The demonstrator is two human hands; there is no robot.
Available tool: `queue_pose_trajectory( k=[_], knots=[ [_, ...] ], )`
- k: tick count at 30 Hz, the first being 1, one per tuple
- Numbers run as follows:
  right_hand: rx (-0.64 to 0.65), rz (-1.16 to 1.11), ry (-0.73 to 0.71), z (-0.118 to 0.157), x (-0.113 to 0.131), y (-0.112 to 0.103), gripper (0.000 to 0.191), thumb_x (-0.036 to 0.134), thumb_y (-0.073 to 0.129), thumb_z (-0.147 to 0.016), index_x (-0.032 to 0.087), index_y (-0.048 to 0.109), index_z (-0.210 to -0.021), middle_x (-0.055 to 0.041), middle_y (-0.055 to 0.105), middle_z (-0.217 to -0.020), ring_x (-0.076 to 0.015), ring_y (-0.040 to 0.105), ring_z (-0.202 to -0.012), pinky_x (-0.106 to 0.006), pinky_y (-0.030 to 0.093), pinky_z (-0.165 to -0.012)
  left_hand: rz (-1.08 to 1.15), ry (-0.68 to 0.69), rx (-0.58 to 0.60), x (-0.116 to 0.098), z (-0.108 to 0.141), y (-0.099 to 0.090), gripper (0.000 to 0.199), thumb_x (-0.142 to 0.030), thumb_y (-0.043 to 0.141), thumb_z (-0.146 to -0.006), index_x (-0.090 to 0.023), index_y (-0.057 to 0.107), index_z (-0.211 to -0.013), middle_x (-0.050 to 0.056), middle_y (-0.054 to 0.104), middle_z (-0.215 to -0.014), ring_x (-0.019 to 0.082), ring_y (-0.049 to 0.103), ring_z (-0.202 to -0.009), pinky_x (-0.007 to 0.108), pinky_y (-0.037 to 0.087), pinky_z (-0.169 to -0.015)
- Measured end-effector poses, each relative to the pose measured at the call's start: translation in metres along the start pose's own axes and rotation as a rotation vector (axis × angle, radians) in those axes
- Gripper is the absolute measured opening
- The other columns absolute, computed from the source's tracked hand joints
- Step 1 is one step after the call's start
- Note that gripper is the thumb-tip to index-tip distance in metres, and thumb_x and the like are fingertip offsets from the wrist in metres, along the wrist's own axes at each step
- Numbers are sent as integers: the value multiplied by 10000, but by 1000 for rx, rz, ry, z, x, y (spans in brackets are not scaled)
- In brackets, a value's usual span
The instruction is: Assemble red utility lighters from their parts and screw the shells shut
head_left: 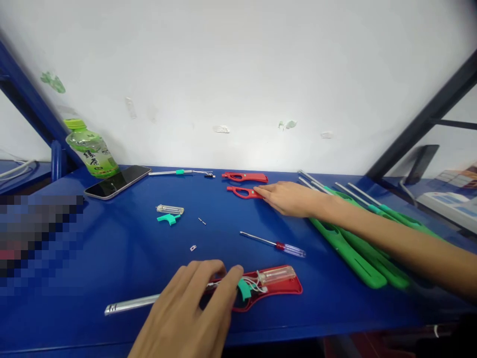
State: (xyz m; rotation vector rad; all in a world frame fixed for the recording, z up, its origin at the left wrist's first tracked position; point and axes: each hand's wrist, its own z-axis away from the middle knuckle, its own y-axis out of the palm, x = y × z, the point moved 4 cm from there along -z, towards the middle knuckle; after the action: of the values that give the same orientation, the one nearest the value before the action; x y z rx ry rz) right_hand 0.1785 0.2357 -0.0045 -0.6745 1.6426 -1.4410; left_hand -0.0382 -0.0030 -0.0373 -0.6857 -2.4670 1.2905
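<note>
On the near side of the blue table (pixel 112 238), I have the left hand (pixel 190 303) bent over the open red lighter (pixel 274 290), thumb beside its teal trigger (pixel 245 289); the fingertips are partly hidden, so I cannot tell whether they pinch it. Farther off, the right hand (pixel 288 196), fingers pressed together, touches the right end of a red shell (pixel 249 196); its thumb is out of my sight, so I cannot confirm a pinch.

I judge it best to keep the left palm light and the lighter flat, lest the white wires (pixel 257 286) or clear tank (pixel 278 275) slip out, and to handle the shell by its rim, clear of the second shell (pixel 253 177) just beyond.

For moving, I would favour the gap between shell and screwdriver (pixel 276 244). Green lighters (pixel 350 253) crowd the right forearm; the wall (pixel 238 74) closes the far side. The near table edge runs close to the lighter, while the left offers open blue surface.
</note>
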Motion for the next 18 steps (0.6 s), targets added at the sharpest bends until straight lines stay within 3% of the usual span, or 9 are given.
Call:
queue_pose_trajectory(
  k=[8,13,16,18],
  knots=[
    [-48,30,-72,24,26,-12,395,88,454,-1052,92,681,-1375,-202,810,-1108,-291,780,-899,-451,592,-807,56,-148,-146,22,-3,-24,338,-91,527,-1079,-220,650,-1366,40,658,-1246,163,643,-1123,294,461,-1041],
    [-125,-1,-95,47,39,-39,357,285,502,-1119,150,689,-1391,-188,801,-1212,-305,790,-914,-463,615,-750,21,-166,-235,20,-8,-36,378,-65,555,-1053,-228,657,-1378,21,676,-1273,135,680,-1109,248,490,-1033],
    [-187,-65,-148,67,63,-59,379,357,469,-1148,183,699,-1395,-150,811,-1214,-279,789,-905,-431,614,-726,6,-175,-234,18,-9,-40,433,-84,567,-1054,-220,623,-1461,33,672,-1338,146,680,-1163,247,507,-1061],
    [-226,-161,-195,79,83,-69,331,316,514,-1134,215,719,-1373,-98,829,-1136,-255,782,-882,-413,613,-761,0,-163,-216,17,-8,-40,468,-125,572,-1069,-228,581,-1526,35,661,-1398,156,671,-1210,252,514,-1077]
  ],
)
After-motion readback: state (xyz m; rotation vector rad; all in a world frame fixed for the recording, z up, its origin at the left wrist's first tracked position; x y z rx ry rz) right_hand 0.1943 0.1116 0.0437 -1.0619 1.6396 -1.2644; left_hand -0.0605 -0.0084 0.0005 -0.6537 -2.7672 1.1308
